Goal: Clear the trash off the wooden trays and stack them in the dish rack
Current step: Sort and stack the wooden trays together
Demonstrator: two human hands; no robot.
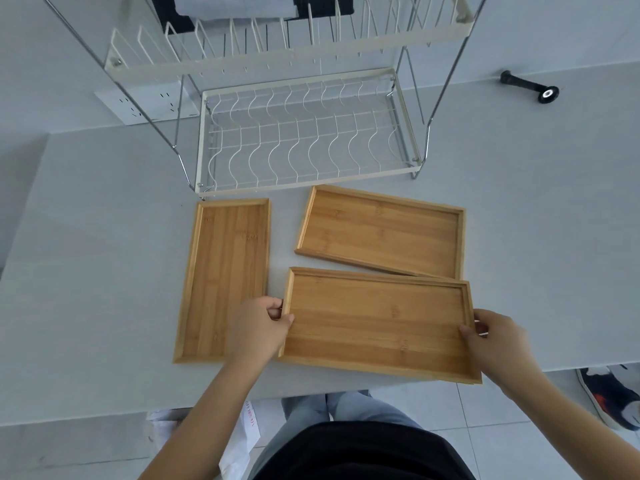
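Three bare wooden trays lie on the grey table with nothing on them. The near tray (377, 323) sits at the table's front edge; my left hand (258, 329) grips its left short end and my right hand (495, 341) grips its right short end. Its far edge overlaps the near edge of the far right tray (381, 230). The left tray (223, 275) lies lengthwise beside my left hand. Behind the trays stands a white two-tier wire dish rack (304, 133), with no dishes in its lower basket.
A black handled tool (530, 86) lies at the back right of the table. A white power strip (145, 105) sits behind the rack's left leg. A white bag with paper (239, 441) is on the floor under the table edge, and a shoe (609, 396) at right.
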